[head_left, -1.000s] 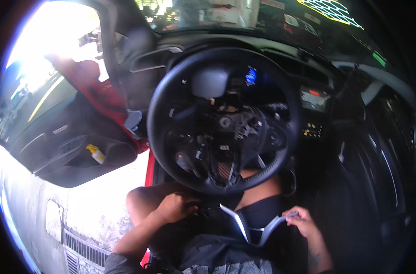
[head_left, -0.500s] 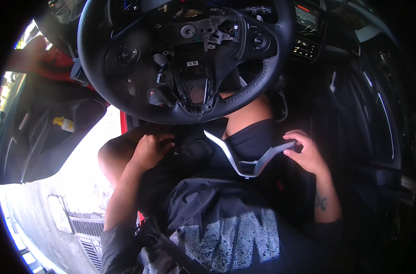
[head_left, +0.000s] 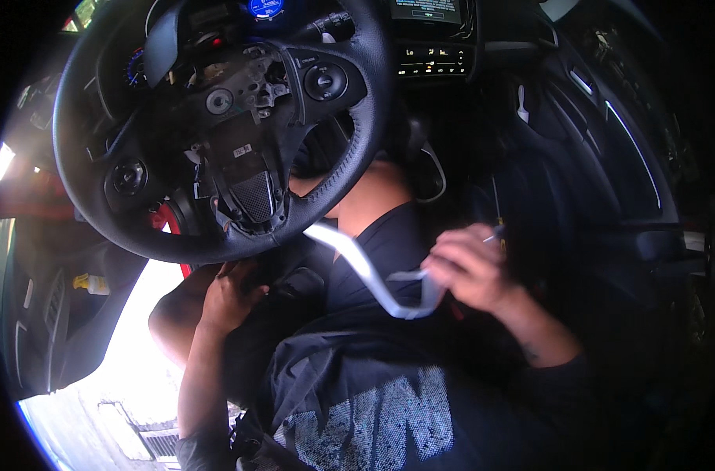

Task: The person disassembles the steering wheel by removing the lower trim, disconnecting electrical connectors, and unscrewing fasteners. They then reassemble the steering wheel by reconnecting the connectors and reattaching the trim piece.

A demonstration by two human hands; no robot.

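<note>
My right hand (head_left: 471,268) is closed around one arm of a silver V-shaped steering wheel trim piece (head_left: 365,275), slightly smeared by motion. The trim slants across my lap, its free arm reaching up to the lower rim of the steering wheel (head_left: 357,133). The wheel's centre is exposed, with bare metal and a dark mesh-patterned lower spoke. On my left thigh, below the rim, lies my left hand (head_left: 230,302), thumb and fingers apart, its fingertips in shadow. Beside it, a dark rounded object (head_left: 301,284) rests between my legs; its kind is unclear.
The car door (head_left: 59,314) stands open at left, a yellow-and-white bottle (head_left: 91,283) in its pocket. A lit screen (head_left: 426,11) and climate panel (head_left: 432,64) are at upper right. A thin rod with yellow parts (head_left: 501,224) is beyond my right hand.
My right hand has moved left with the trim piece, its grip shifting from fingertips to a fuller hold. The view has turned, so the wheel sits further left and lower.
</note>
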